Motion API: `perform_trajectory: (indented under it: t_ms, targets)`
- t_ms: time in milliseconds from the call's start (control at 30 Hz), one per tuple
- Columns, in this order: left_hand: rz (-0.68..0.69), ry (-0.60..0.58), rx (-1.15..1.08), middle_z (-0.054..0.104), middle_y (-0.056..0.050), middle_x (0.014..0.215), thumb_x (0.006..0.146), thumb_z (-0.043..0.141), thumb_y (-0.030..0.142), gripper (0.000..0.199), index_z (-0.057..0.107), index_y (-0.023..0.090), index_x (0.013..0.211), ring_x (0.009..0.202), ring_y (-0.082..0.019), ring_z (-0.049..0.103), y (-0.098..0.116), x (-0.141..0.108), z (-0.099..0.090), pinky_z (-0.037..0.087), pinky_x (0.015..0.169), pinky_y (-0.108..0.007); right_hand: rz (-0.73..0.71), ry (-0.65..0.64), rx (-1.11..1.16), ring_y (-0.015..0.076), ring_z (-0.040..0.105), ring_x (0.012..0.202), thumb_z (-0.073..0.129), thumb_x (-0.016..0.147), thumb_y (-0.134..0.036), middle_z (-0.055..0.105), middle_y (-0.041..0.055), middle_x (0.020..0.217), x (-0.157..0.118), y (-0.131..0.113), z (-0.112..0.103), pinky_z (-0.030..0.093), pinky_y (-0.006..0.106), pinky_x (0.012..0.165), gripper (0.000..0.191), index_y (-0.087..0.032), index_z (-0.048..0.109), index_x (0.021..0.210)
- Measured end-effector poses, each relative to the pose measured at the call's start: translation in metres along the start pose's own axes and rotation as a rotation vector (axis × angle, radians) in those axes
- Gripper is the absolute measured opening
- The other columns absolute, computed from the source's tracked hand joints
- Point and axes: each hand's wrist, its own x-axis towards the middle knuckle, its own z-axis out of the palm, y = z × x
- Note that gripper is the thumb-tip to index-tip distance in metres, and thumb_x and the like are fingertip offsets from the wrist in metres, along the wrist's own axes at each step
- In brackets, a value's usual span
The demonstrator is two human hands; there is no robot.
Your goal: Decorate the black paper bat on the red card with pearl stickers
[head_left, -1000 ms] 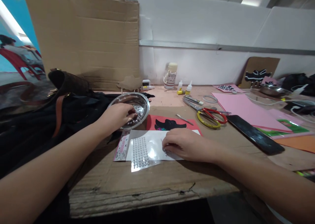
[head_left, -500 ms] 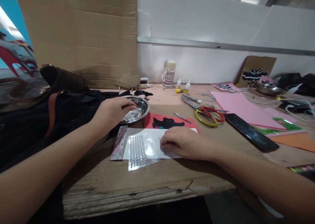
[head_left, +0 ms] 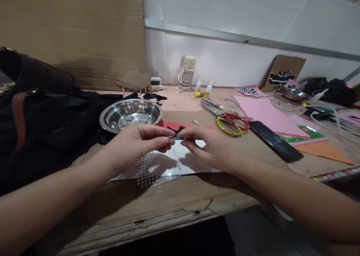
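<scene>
My left hand (head_left: pixel 144 140) is closed in a pinch, and a tiny shiny gem (head_left: pixel 170 137) shows at its thumb and fingertips. Facing it, my right hand (head_left: pixel 206 145) has thumb and forefinger apart, with nothing visible between them. Below both hands lies white paper (head_left: pixel 165 162) with a clear sheet of stick-on pearl gems (head_left: pixel 147 169) on top. Just behind the fingers is red card (head_left: pixel 206 128) bearing a black cutout (head_left: pixel 180 130), partly hidden. A steel bowl (head_left: pixel 112 117) holding small silvery pieces stands behind my left hand.
Scissors (head_left: pixel 230 124), a black phone (head_left: pixel 275 141) and pink paper (head_left: pixel 261 115) lie to the right. Glue bottles (head_left: pixel 208 89) and a drinking bottle (head_left: pixel 187 74) stand at the back. A black bag (head_left: pixel 56 113) fills the left. The table's worn front edge (head_left: pixel 135 226) is near me.
My left hand has come out of the bowl and moved right, pinching a tiny gem. My right hand has lifted off the white paper towards it. The view has shifted slightly.
</scene>
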Motion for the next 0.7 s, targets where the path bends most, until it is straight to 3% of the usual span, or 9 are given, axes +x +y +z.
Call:
perform_trajectory:
  t_ms: [167,500,700]
  targets:
    - [-0.099,-0.086,-0.139,0.085,-0.005,0.093,0.074,0.088,0.036,0.027,0.086,0.026,0.099,0.089,-0.023,0.079,-0.01,0.001,0.007,0.066,0.088,-0.037,-0.065,0.052,0.042,0.0119,0.065,0.07,0.063,0.098,-0.014,0.076,0.0015,0.089,-0.001,0.003,0.003,0.053,0.024,0.067,0.012,-0.019,0.068,0.108]
    - [-0.075,-0.117,-0.19,0.083,-0.005,0.118,0.084,0.084,0.041,0.034,0.082,0.027,0.115,0.108,-0.024,0.078,-0.014,-0.002,0.012,0.062,0.099,-0.036,-0.008,0.015,0.016,0.0131,0.066,0.072,0.072,0.097,-0.019,0.076,0.0017,0.087,0.001,0.0,0.003,0.052,0.025,0.07,0.005,-0.017,0.069,0.1]
    - [-0.108,-0.112,-0.203,0.084,-0.004,0.116,0.08,0.087,0.041,0.036,0.083,0.028,0.113,0.106,-0.025,0.079,-0.011,-0.006,0.017,0.065,0.092,-0.034,0.039,0.057,-0.013,0.0131,0.063,0.071,0.07,0.098,-0.023,0.072,0.0007,0.083,0.0,-0.001,0.009,0.049,0.025,0.068,0.008,-0.018,0.066,0.093]
